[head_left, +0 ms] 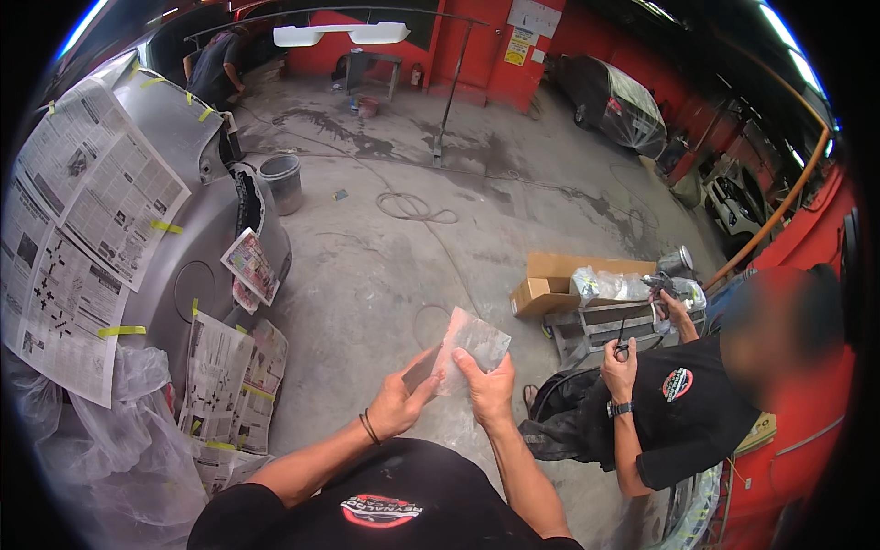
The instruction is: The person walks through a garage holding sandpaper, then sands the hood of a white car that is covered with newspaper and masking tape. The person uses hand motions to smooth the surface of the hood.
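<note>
In front of my chest, my right hand grips a thin grey plate, its thumb lying on the upper face. Pinkish paste, like body filler, is smeared along the plate's left side. My left hand is closed around a dark, flat piece that looks like a spreader, held against the plate's left edge. The fingers under both pieces are hidden. To the left stands a grey car body, partly covered with taped newspaper.
On the right, a person in a black shirt holds small dark tools beside a cardboard box and a metal stand. A bucket stands by the car body. A hose lies coiled on the floor. Plastic sheeting hangs at lower left.
</note>
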Demonstrator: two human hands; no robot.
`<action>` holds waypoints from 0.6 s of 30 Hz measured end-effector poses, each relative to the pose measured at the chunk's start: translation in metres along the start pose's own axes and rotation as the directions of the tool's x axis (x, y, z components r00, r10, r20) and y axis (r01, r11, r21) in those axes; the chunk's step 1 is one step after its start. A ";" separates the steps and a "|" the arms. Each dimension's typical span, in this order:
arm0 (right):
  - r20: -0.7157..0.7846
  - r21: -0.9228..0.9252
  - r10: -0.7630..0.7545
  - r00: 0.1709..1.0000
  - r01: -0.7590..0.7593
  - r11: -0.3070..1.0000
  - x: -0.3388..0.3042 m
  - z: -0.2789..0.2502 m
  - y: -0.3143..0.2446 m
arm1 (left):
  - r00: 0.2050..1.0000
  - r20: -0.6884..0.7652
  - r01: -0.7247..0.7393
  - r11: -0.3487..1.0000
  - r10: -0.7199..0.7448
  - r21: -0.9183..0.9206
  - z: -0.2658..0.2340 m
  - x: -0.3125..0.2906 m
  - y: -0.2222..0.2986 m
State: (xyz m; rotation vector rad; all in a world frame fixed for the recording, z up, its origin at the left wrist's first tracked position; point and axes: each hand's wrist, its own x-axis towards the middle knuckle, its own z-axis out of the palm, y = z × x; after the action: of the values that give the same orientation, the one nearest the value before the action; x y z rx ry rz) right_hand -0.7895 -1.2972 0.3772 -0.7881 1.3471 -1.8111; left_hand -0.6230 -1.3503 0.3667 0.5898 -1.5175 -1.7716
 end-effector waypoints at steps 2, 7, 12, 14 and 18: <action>0.075 -0.087 -0.018 0.997 0.024 0.996 0.001 0.001 -0.011 | 0.996 0.077 0.036 0.991 -0.046 0.129 -0.016 -0.002 0.006; -0.033 -0.052 -0.011 0.999 0.010 0.999 0.007 -0.001 0.011 | 1.000 0.001 0.031 0.984 -0.031 0.176 -0.006 0.000 -0.010; -0.039 -0.193 -0.022 0.999 0.014 0.981 -0.013 0.015 -0.007 | 0.976 0.155 0.081 0.920 -0.150 0.384 -0.028 0.001 0.004; -0.015 -0.210 -0.060 0.998 0.056 0.976 -0.026 0.017 -0.008 | 0.933 0.316 0.053 0.935 -0.171 0.350 -0.038 0.007 0.002; -0.191 -0.151 -0.023 0.981 -0.007 0.988 -0.064 0.019 0.013 | 0.729 0.608 0.058 0.913 -0.316 0.404 -0.049 0.014 -0.021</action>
State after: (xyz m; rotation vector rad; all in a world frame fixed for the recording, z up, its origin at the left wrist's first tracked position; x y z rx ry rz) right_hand -0.7372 -1.2557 0.3667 -0.7116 1.6238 -1.8451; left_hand -0.6005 -1.3921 0.3380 0.2850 -2.3930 -1.9922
